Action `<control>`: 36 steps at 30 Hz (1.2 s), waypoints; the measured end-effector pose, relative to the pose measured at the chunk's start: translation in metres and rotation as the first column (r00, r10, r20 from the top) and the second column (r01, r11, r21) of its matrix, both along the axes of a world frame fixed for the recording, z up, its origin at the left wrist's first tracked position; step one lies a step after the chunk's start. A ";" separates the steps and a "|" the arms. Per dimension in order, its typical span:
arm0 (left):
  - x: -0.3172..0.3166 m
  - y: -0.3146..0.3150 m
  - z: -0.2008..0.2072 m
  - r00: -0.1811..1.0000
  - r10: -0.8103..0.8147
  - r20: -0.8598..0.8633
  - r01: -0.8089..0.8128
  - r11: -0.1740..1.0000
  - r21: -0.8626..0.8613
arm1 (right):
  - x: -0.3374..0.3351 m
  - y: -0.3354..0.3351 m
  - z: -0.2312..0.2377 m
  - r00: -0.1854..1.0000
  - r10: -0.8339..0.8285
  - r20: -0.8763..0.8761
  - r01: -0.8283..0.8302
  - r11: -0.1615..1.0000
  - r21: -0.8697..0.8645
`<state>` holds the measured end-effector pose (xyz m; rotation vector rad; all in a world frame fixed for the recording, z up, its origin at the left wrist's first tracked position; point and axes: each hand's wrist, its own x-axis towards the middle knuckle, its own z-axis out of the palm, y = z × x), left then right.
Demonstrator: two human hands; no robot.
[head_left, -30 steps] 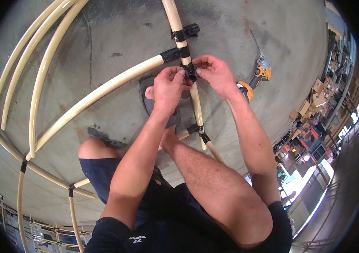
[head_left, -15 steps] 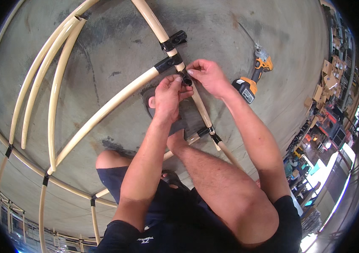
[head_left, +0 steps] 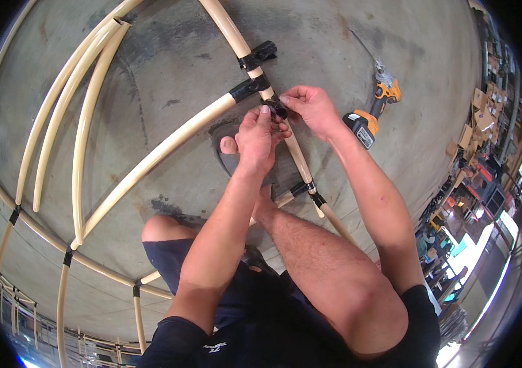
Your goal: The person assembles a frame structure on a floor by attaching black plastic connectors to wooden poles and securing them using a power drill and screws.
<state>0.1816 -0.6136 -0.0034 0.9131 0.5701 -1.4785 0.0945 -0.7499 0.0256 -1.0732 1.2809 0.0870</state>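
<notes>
A black pipe joint (head_left: 275,108) sits around a cream-coloured pipe (head_left: 296,152) in front of me. My left hand (head_left: 257,136) grips this joint from its near side, thumb on top and fingers curled beneath. At its right edge, my right hand (head_left: 314,111) is pinched closed, thumb against forefinger; whatever lies between those fingertips is too small to make out. Just beyond, another black joint (head_left: 250,88) ties a long cream pipe (head_left: 164,158) to the same pipe. Farther up is a third black joint (head_left: 257,56), its free end pointing right.
A yellow and black cordless drill (head_left: 373,113) with a long bit lies on the concrete floor (head_left: 175,67) to the right. Several loose cream pipes (head_left: 83,129) rest at left, by a jointed pipe frame (head_left: 101,268). Cardboard boxes (head_left: 480,110) are stacked far right. My sandalled foot is under the pipe.
The view has shifted slightly, so the pipes and drill appear a little to the right. Both hands stay at the same joint, with the left fingers slightly repositioned around it.
</notes>
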 end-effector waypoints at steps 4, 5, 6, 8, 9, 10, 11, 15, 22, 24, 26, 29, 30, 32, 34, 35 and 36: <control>-0.010 -0.008 0.013 0.975 -0.016 0.220 0.005 0.999 0.052 | 0.010 -0.001 0.002 0.927 0.188 -0.325 -0.222 0.972 -0.072; -0.012 -0.009 0.010 0.976 -0.015 0.219 0.002 0.998 0.057 | 0.010 0.001 0.001 0.926 0.192 -0.325 -0.225 0.972 -0.067; -0.013 -0.010 0.006 0.959 -0.045 0.280 0.021 0.996 0.090 | 0.009 0.002 0.000 0.946 0.166 -0.278 -0.187 0.981 -0.051; -0.018 -0.016 0.002 0.893 -0.109 0.437 0.032 0.983 0.181 | 0.009 0.002 -0.001 0.962 0.147 -0.230 -0.158 0.987 -0.031; -0.019 -0.016 0.000 0.893 -0.105 0.437 0.025 0.982 0.185 | 0.008 0.004 -0.001 0.977 0.154 -0.146 -0.162 0.986 -0.048; -0.018 -0.018 0.002 0.868 -0.193 0.457 0.085 0.966 0.245 | 0.005 0.005 -0.001 0.986 0.154 -0.067 -0.158 0.985 -0.064; -0.017 -0.019 0.003 0.836 -0.280 0.472 0.142 0.941 0.307 | 0.000 0.004 -0.001 0.985 0.156 -0.070 -0.160 0.985 -0.060; -0.009 -0.018 -0.012 0.874 -0.256 0.414 0.143 0.948 0.285 | 0.001 0.003 0.003 0.995 0.099 0.022 -0.098 0.994 -0.041; -0.002 -0.025 0.003 0.937 -0.153 0.314 0.072 0.965 0.254 | -0.002 -0.005 -0.002 0.985 0.172 0.005 -0.172 0.985 0.023; 0.000 -0.023 0.004 0.943 -0.172 0.286 0.104 0.965 0.239 | -0.003 -0.002 -0.001 0.990 0.142 0.027 -0.141 0.990 -0.025; -0.003 -0.024 0.002 0.936 -0.168 0.308 0.093 0.965 0.244 | 0.003 -0.003 0.002 0.992 0.118 0.054 -0.114 0.991 -0.071; -0.007 -0.024 0.000 0.930 -0.161 0.330 0.082 0.967 0.240 | 0.004 -0.006 0.004 0.965 0.182 -0.188 -0.165 0.981 0.103; -0.007 -0.024 -0.001 0.930 -0.154 0.333 0.077 0.969 0.235 | 0.001 -0.005 0.004 0.977 0.190 -0.094 -0.188 0.982 0.023; -0.006 -0.026 0.000 0.935 -0.168 0.313 0.090 0.964 0.249 | 0.003 -0.004 0.008 0.979 0.201 -0.003 -0.201 0.978 -0.058; -0.004 -0.027 0.002 0.938 -0.180 0.296 0.101 0.960 0.262 | 0.008 -0.006 0.012 0.994 0.109 0.030 -0.109 0.994 -0.017; -0.004 -0.026 0.003 0.933 -0.183 0.310 0.101 0.959 0.264 | 0.009 -0.006 0.011 0.994 0.109 0.030 -0.109 0.994 -0.016; -0.004 -0.026 0.004 0.927 -0.186 0.325 0.100 0.959 0.266 | 0.010 -0.008 0.008 0.980 0.174 -0.100 -0.170 0.984 0.041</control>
